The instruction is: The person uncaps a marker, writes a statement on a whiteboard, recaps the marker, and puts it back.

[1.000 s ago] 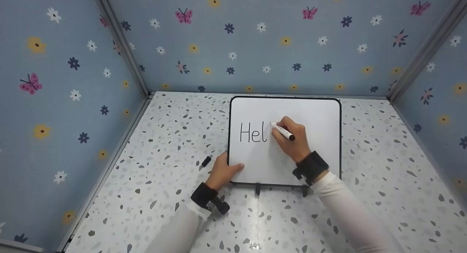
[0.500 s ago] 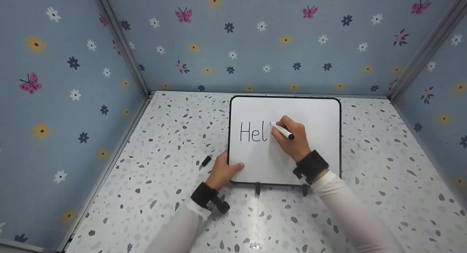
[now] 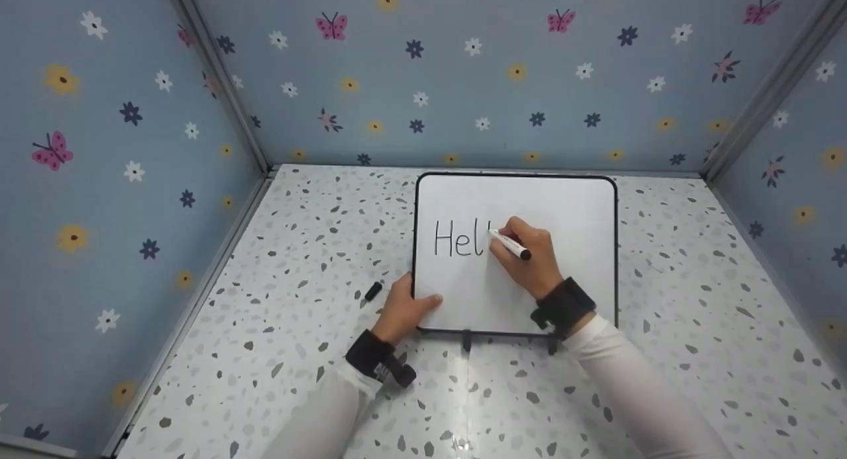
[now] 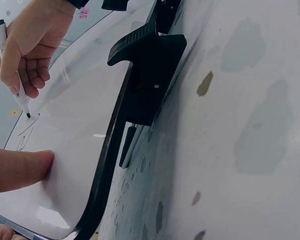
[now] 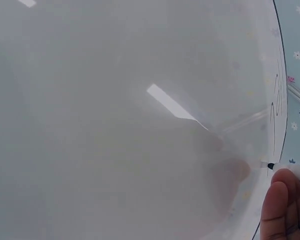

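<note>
A whiteboard [image 3: 456, 300] with a black frame leans on its stand, "Hel" and the start of another stroke written in black on it. My right hand [image 3: 531, 257] pinches a white marker [image 3: 511, 245] with a black end, its tip at the upper end of that stroke. In the right wrist view the dark marker tip [image 5: 271, 166] meets the board. My left hand [image 3: 403, 310] grips the board's lower left edge, thumb [image 4: 25, 167] on the front face and the other fingers mostly hidden behind it.
A black marker cap [image 3: 373, 292] lies on the speckled table [image 3: 265, 313] left of the board. Black stand feet [image 3: 467, 340] stick out under the board's lower edge. Flower-patterned panels [image 3: 423, 69] close off the back and both sides.
My right hand has moved slightly downward with the marker, and a short new vertical stroke shows right of the "l". My left hand has stayed on the board's edge.
</note>
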{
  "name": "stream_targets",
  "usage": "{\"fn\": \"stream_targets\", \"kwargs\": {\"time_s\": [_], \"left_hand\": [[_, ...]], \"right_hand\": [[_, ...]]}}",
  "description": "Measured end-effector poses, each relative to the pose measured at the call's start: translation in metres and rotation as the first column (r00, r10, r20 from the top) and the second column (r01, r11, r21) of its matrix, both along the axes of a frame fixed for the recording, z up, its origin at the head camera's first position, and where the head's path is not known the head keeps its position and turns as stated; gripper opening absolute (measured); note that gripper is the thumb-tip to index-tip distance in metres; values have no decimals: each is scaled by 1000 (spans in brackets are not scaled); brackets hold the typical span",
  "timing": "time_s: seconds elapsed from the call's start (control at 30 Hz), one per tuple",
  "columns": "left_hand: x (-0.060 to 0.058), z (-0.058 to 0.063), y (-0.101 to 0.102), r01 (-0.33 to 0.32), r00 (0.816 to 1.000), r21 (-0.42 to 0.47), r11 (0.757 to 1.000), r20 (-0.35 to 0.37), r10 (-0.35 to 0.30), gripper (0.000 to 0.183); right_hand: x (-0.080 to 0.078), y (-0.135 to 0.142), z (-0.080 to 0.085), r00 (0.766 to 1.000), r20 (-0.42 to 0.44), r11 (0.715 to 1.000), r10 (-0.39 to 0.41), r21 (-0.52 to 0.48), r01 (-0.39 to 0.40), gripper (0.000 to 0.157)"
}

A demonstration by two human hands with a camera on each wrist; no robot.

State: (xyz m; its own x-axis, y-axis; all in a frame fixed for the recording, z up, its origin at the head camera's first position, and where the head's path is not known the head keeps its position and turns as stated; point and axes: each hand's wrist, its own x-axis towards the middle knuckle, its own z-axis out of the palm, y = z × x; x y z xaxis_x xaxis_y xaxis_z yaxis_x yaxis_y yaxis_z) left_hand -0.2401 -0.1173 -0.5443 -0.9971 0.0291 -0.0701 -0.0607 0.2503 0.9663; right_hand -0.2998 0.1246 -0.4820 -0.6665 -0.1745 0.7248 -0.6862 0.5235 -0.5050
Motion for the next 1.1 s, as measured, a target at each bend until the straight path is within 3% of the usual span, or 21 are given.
{"fn": "stream_targets", "kwargs": {"time_s": [1.1], "left_hand": [[0, 2, 1, -17, 1000, -24, 1000, -5, 17, 60]], "right_hand": [[20, 7, -12, 999, 1, 998, 51, 26, -51, 16]]}}
